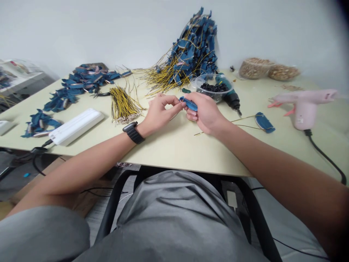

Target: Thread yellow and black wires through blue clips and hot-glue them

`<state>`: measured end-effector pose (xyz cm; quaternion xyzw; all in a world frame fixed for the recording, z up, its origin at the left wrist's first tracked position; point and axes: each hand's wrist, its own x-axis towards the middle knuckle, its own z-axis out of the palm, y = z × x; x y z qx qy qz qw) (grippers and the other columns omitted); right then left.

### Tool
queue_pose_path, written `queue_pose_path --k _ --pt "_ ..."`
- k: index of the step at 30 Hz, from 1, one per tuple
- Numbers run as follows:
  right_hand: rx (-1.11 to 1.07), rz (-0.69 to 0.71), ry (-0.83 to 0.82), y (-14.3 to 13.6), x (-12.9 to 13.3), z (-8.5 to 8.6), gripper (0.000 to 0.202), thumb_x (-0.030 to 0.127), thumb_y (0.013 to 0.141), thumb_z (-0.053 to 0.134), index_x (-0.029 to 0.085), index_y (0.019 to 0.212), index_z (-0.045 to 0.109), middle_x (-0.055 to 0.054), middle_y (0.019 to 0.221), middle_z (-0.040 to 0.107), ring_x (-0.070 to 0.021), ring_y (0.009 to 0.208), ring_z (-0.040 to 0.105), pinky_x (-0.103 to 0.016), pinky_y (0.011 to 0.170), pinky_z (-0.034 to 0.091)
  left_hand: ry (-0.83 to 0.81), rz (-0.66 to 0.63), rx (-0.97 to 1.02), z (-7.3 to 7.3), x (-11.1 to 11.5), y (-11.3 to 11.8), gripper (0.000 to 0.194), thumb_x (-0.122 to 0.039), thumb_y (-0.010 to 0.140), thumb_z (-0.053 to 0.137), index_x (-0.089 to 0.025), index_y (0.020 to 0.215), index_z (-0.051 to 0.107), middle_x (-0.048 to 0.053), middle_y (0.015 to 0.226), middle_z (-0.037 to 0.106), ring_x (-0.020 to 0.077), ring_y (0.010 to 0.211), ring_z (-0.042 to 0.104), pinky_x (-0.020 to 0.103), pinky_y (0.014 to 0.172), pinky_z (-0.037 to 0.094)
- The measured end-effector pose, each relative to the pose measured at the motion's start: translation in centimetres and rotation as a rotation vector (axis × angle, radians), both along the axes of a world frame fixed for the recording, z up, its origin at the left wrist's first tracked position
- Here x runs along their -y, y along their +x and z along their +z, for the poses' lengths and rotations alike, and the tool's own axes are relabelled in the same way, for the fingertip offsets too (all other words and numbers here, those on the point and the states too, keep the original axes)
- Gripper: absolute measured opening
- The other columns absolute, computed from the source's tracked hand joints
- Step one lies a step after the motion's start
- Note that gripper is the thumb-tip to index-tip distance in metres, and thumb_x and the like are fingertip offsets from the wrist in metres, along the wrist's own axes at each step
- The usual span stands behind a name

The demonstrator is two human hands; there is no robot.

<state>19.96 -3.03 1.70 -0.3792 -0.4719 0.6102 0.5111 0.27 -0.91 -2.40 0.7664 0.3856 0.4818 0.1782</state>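
Over the middle of the table, my right hand (205, 111) is closed around a small blue flat piece (191, 105). My left hand (163, 112), with a black watch on its wrist, pinches at the left end of that piece; a thin dark wire (173, 116) shows just below its fingertips. What exactly lies between those fingertips is mostly hidden. To the right, a similar blue piece (265, 122) with two thin wires lies flat on the table. A bundle of yellow and black wires (124, 104) lies left of my left hand.
Behind my hands stand a tall heap of blue wired pieces (195, 43), a tub of small black parts (214, 87) and a dark green power tool (231, 98). A pink glue gun (305, 103) is at right. A white power strip (77, 125) and more blue pieces (81, 82) lie left.
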Motion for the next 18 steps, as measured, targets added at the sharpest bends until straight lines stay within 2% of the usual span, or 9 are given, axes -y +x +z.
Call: queue_pose_path --k 4,7,9,11,13,15,17,18 --pt "0.012 -0.027 0.004 0.3 -0.1 0.3 0.039 0.018 0.107 0.084 0.023 0.081 0.055 0.001 0.078 0.059 -0.0091 0.058 0.033 -0.024 0.051 0.027 -0.075 -0.07 0.037 0.4 -0.7 -0.7 0.059 -0.076 0.112 0.094 -0.026 0.085 0.082 0.004 0.087 0.083 0.0245 0.089 0.073 0.042 0.096 0.06" --pt "0.028 -0.035 -0.008 0.6 -0.2 0.4 0.037 0.018 0.109 0.082 0.023 0.082 0.056 0.0 0.08 0.059 -0.0084 0.059 0.033 -0.023 0.052 0.027 -0.064 -0.079 0.066 0.4 -1.9 -1.8 0.062 -0.081 0.107 0.097 -0.026 0.086 0.079 0.006 0.089 0.082 0.025 0.09 0.073 0.042 0.09 0.06" --pt "0.041 -0.031 -0.012 0.7 -0.3 0.4 0.038 0.021 0.108 0.084 0.024 0.084 0.055 0.001 0.081 0.06 -0.0085 0.059 0.033 -0.024 0.051 0.027 -0.054 -0.051 0.071 0.3 -3.0 -2.8 0.056 -0.075 0.106 0.099 -0.026 0.087 0.079 0.006 0.09 0.082 0.0248 0.088 0.072 0.042 0.088 0.06" --pt "0.045 -0.036 -0.002 0.8 -0.4 0.4 0.04 0.023 0.107 0.086 0.025 0.085 0.053 0.001 0.08 0.06 -0.0087 0.059 0.033 -0.024 0.051 0.028 -0.039 0.006 0.079 0.2 -4.2 -3.9 0.041 -0.061 0.105 0.101 -0.027 0.092 0.083 0.005 0.093 0.083 0.0244 0.087 0.071 0.043 0.087 0.061" --pt "0.044 -0.046 0.001 0.8 -0.4 0.6 0.042 0.023 0.107 0.087 0.026 0.085 0.051 0.002 0.079 0.059 -0.0089 0.059 0.032 -0.024 0.051 0.029 -0.016 0.067 0.101 0.1 -5.2 -4.9 0.022 -0.045 0.099 0.102 -0.028 0.099 0.088 0.006 0.101 0.088 0.0248 0.09 0.073 0.043 0.091 0.063" --pt "0.038 -0.055 -0.012 0.7 -0.4 0.7 0.04 0.021 0.109 0.083 0.025 0.085 0.052 0.002 0.078 0.059 -0.0089 0.059 0.032 -0.023 0.05 0.028 0.005 0.1 0.131 0.3 -5.7 -5.3 0.021 -0.035 0.092 0.103 -0.028 0.107 0.092 0.008 0.115 0.093 0.026 0.099 0.078 0.044 0.099 0.066" --pt "0.027 -0.064 -0.032 0.6 -0.3 0.8 0.037 0.018 0.111 0.078 0.024 0.083 0.055 0.001 0.077 0.059 -0.0087 0.058 0.032 -0.022 0.05 0.027 0.01 0.084 0.156 0.6 -5.4 -5.1 0.026 -0.037 0.091 0.105 -0.028 0.112 0.093 0.009 0.127 0.094 0.027 0.107 0.081 0.044 0.103 0.066" --pt "0.022 -0.067 -0.036 0.6 -0.2 0.8 0.036 0.018 0.112 0.076 0.023 0.083 0.056 0.001 0.077 0.06 -0.0086 0.058 0.032 -0.022 0.05 0.027 0.0 0.052 0.155 0.8 -4.9 -4.8 0.026 -0.043 0.095 0.104 -0.027 0.112 0.093 0.009 0.127 0.095 0.0269 0.108 0.082 0.044 0.102 0.066"
